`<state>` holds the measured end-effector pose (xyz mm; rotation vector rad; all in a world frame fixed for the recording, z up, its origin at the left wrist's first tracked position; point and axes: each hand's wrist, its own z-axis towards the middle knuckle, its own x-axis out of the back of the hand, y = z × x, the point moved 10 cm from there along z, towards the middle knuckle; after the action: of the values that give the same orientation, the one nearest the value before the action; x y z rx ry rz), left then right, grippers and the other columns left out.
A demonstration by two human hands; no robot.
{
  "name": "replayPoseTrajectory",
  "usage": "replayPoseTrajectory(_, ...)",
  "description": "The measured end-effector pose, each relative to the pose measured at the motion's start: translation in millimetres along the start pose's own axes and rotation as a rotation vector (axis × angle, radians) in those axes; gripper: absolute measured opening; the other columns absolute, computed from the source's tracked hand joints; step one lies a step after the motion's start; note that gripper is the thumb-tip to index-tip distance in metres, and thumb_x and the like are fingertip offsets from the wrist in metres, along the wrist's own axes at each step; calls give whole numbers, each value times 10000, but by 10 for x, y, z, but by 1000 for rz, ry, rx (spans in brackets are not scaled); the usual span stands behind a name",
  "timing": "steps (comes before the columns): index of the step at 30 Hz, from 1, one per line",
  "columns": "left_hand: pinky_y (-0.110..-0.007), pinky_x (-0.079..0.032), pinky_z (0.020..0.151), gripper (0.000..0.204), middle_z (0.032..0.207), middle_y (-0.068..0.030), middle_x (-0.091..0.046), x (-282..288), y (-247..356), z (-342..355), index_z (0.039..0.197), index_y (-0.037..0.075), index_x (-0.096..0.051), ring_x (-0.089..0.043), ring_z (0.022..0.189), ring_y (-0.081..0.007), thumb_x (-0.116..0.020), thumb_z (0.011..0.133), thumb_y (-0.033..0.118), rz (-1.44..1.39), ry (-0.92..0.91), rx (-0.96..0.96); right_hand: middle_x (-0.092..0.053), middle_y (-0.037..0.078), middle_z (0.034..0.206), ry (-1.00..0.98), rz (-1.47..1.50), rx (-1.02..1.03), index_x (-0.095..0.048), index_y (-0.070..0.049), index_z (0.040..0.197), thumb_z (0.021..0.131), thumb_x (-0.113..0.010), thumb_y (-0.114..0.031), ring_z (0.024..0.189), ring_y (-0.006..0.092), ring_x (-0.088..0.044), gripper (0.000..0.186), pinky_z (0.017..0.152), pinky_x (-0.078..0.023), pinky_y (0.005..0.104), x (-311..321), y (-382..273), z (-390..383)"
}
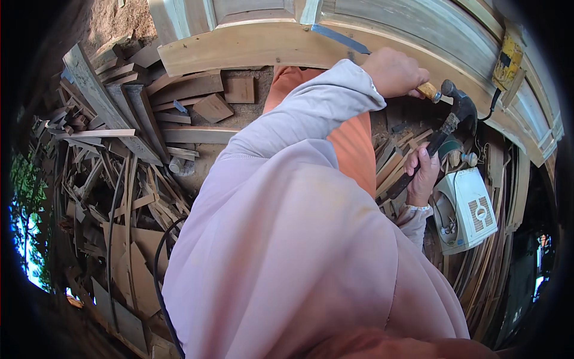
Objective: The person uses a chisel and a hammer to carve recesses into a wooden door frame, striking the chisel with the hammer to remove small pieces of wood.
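My left hand [391,72] is closed around the wooden handle of a chisel [341,39]. Its flat blade points left, with the tip at the joint between a pale edge board [239,49] and a panelled wooden door [382,24]. In my right hand [423,172] is a claw hammer [439,140], gripped low on its dark handle. The hammer's head is beside the butt of the chisel handle; whether they touch I cannot tell. My left forearm crosses over my orange-clad leg [353,149].
Wood offcuts [98,134] lie heaped on the left, and more strips lie at the right. A white appliance housing [469,206] sits near my right forearm. A yellow power tool [508,60] rests by the door's right end. A black cable [158,269] runs at my left.
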<state>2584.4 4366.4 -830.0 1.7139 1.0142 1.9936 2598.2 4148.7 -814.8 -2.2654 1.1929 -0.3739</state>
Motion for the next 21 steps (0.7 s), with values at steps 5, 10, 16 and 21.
replayPoseTrajectory(5,-380,-473,503,337,682,-53,-599,-335,-65,45,833,157,-576,-639,639,-244,-652,751,475,22,-83,13,-406,-16,601,-46,111,-23,-470,-80,938,907,-597,-160,468,68,-401,153,422,-347,208,91,127,-8)
replayPoseTrajectory(10,-381,-475,529,296,706,-31,-595,-342,-252,-38,840,159,-573,-628,657,-248,-682,750,419,50,-2,44,-412,-16,609,-51,137,-17,-471,-71,943,907,-590,-146,478,66,-406,145,427,-356,207,150,215,-4)
replayPoseTrajectory(16,-367,-469,536,295,702,-24,-585,-145,-195,-2,802,162,-561,-619,665,-234,-708,720,404,73,122,44,-402,-24,591,-56,188,-65,-475,-88,948,910,-589,-159,449,62,-387,139,413,-346,208,179,223,-28)
replayPoseTrajectory(21,-368,-454,514,319,678,-25,-578,-61,-171,28,772,159,-546,-609,623,-228,-719,704,419,73,132,4,-395,-28,582,-43,146,-67,-475,-92,952,915,-586,-170,438,59,-375,141,402,-330,205,241,209,-30)
